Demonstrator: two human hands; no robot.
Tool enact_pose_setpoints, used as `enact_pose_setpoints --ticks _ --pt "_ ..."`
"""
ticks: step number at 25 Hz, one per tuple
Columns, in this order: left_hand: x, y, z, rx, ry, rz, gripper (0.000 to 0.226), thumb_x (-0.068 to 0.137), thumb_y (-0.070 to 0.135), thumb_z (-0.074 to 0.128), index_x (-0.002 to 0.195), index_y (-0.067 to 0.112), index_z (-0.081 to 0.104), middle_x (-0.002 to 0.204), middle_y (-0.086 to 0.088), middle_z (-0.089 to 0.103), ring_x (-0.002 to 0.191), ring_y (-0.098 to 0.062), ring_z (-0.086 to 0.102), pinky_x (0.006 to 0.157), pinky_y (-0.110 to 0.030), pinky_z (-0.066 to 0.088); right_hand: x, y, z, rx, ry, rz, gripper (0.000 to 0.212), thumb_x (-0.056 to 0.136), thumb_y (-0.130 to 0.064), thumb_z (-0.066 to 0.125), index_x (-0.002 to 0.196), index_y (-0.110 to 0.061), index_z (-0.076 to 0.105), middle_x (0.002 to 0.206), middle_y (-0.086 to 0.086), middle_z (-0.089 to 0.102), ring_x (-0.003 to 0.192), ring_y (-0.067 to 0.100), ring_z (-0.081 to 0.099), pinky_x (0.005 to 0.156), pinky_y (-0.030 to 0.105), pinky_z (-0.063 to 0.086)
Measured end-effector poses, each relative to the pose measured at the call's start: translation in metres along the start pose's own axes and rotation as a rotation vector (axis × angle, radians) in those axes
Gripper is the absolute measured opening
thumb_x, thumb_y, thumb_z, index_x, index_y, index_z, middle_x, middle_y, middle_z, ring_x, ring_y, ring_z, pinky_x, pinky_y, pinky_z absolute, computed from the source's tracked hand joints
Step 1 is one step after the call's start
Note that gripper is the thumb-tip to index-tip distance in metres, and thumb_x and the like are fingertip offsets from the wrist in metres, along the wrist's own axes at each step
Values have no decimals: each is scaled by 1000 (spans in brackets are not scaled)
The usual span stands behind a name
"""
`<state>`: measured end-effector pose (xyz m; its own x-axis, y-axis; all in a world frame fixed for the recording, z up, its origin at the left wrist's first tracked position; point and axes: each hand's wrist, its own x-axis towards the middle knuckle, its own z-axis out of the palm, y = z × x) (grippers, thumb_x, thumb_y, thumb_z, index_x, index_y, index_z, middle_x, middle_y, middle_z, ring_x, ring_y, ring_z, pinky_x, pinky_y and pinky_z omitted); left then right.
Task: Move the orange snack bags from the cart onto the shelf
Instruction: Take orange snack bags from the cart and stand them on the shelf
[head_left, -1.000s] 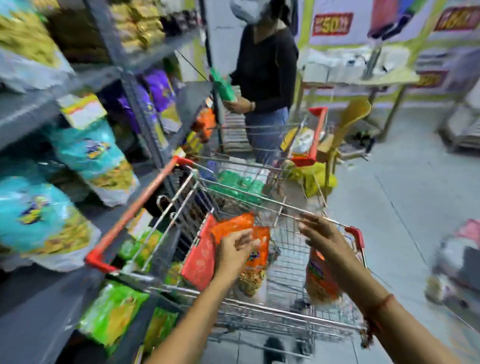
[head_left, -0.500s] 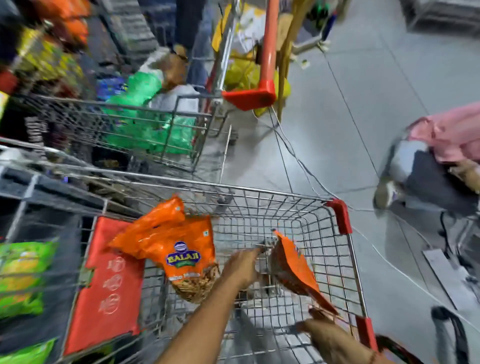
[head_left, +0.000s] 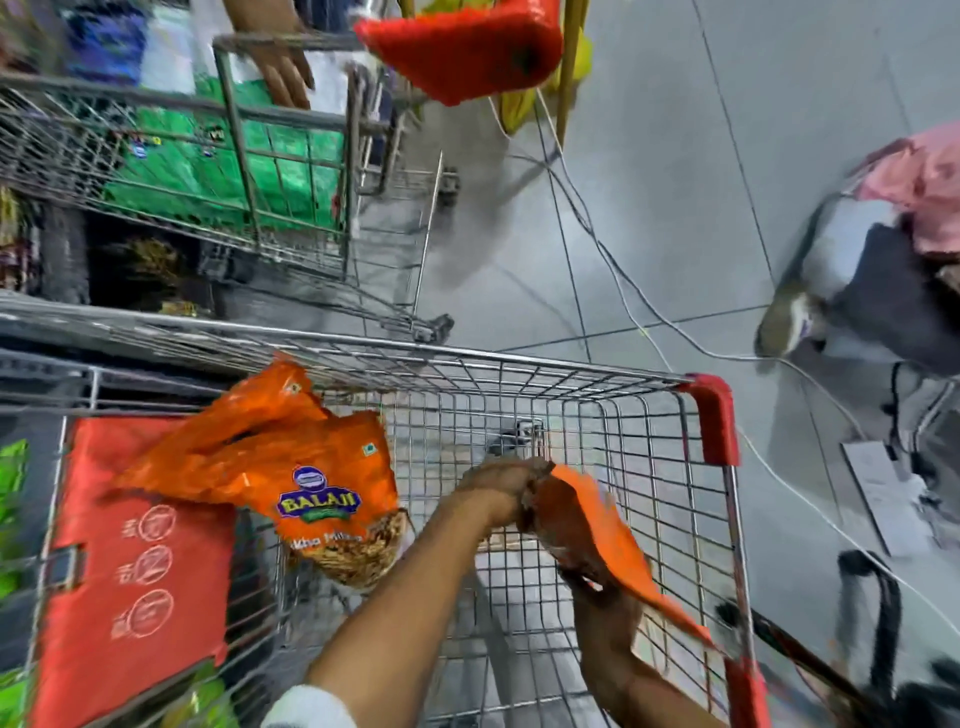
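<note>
I look down into a wire cart with red corners. Two orange Balaji snack bags lie against the cart's left side, over a red flap, with no hand on them. A third orange snack bag is held edge-on inside the basket. My right hand grips its lower part from below. My left hand is closed on its upper end. The shelf is almost out of view at the left edge, where only green packets show.
A second wire cart with green bags stands just ahead, and another person's hand rests on its rim. A red cart handle is above. White cables cross the grey floor. A seated person is at the right.
My view has tipped down from the shelves into the cart. My left hand has let go of the two orange bags and moved right onto the bag in my right hand.
</note>
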<state>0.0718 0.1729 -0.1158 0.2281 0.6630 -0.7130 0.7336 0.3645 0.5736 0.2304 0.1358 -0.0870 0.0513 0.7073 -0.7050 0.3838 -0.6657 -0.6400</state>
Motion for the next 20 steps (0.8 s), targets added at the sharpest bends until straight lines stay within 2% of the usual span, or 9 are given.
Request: enact_pose_setpoints --ticks 1,2,3,5,8,12,15,18,20 --pt "-3 -4 0 32 -8 -13 48 78 31 69 123 36 52 136 -3 55 121 -24 53 98 -34 44 -5 6 -2 100 90 8 31 90 -26 67 118 -28 55 123 6 65 103 8 65 84 24 49" --pt "-9 -7 -1 -9 -19 -81 52 74 31 73 122 37 52 134 -1 57 123 -25 52 101 -39 44 -11 18 -4 106 184 9 44 87 -2 68 122 -24 53 128 11 63 111 14 64 87 26 49" --pt "-16 -13 -1 -50 -9 -130 55 71 32 75 120 37 53 131 1 60 121 -24 55 100 -41 46 -22 23 -6 99 147 3 54 84 8 66 127 -21 52 129 8 63 116 19 63 91 31 49" --pt "-38 -25 -2 -105 25 -166 57 66 39 78 117 32 56 124 1 66 113 -24 61 90 -36 49 -33 18 -11 97 -9 -73 56 86 8 64 130 -25 53 127 -5 66 116 13 62 96 35 52" --pt "-79 -41 -4 -257 131 -106 53 67 41 78 112 20 61 112 -4 69 102 -26 63 72 -24 43 -27 -9 -20 62 -213 -162 50 86 3 68 121 -32 59 118 -17 70 115 6 62 81 16 56" --pt "-153 -42 -4 -493 367 -66 54 72 38 78 118 18 57 123 0 57 106 -14 56 89 -25 43 -58 -45 -20 101 -419 -264 57 82 -7 74 133 -21 55 132 -2 65 120 12 62 92 31 56" --pt "-222 -30 7 -754 556 -11 58 69 48 75 118 28 53 118 -9 66 84 -9 58 81 -41 49 -101 -81 -13 106 -549 -418 50 83 -11 74 128 -27 60 123 -7 71 109 5 68 74 17 58" --pt "-311 -20 19 -840 900 29 54 61 62 74 109 45 56 111 13 69 104 -14 65 91 -32 50 -170 -109 4 137 -702 -595 44 80 -19 74 120 -33 64 113 -18 74 103 0 69 67 13 57" --pt "-385 -11 24 -782 1126 20 44 61 64 73 97 45 58 96 13 71 95 -12 67 87 -40 53 -228 -126 17 165 -818 -710 47 79 -18 73 125 -25 64 115 -12 75 106 4 69 71 11 56"
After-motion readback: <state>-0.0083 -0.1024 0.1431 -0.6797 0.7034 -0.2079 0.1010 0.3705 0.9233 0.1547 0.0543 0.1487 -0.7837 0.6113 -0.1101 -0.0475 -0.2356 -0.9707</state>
